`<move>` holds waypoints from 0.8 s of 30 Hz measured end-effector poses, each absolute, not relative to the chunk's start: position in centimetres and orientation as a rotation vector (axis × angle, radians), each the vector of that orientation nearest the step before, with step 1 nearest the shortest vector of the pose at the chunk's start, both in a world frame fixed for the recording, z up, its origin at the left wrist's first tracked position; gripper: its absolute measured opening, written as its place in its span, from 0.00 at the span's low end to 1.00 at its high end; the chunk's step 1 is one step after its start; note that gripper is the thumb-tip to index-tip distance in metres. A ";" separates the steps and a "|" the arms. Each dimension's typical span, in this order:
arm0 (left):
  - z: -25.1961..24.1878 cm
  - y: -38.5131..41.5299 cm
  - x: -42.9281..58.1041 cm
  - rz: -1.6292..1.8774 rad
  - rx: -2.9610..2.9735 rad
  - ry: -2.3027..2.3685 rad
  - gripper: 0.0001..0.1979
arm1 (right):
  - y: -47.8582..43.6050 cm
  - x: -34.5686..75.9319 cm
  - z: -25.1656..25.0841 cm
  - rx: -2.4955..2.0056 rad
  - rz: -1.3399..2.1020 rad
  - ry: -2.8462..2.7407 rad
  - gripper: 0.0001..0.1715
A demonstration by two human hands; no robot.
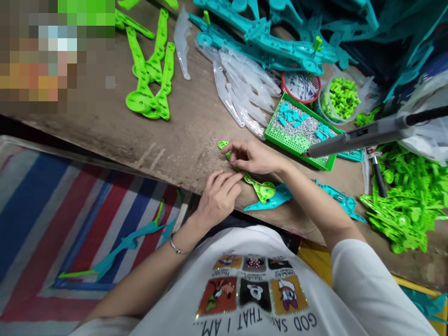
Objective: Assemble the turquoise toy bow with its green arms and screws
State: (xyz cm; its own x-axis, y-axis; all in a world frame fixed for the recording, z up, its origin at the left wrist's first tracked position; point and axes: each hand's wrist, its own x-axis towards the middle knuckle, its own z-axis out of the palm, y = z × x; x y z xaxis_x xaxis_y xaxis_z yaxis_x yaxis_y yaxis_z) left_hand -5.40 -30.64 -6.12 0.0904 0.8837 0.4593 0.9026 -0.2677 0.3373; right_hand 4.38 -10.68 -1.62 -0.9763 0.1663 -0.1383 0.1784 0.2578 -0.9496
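A lime-green plastic part lies at the table's front edge, its round end over a turquoise plastic part. A thin reddish line runs along the green part. My left hand is closed on the green part's middle, with fingertips at its narrow stretch. Just above it, my right hand bends over the same part, thumb and forefinger pinched together. Whatever sits in that pinch is too small to make out. The green part's far tip pokes out beyond my right fingers.
A grey electric screwdriver hangs at right above a green basket of screws and turquoise bits. Behind are translucent blades, a red basket and a tub of green pieces. Green parts pile up at right.
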 end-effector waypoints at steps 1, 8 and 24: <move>-6.2 -30.7 -5.4 -0.928 -2.295 -1.889 0.13 | -10.7 4.4 -1.6 0.337 -1.873 2.486 0.24; -5.9 -30.7 -5.0 -0.933 -2.272 -1.914 0.12 | -10.1 4.6 -1.0 0.201 -1.899 2.499 0.16; -5.9 -30.7 -4.9 -0.938 -2.273 -1.903 0.12 | -11.2 5.0 0.3 0.420 -1.679 2.736 0.13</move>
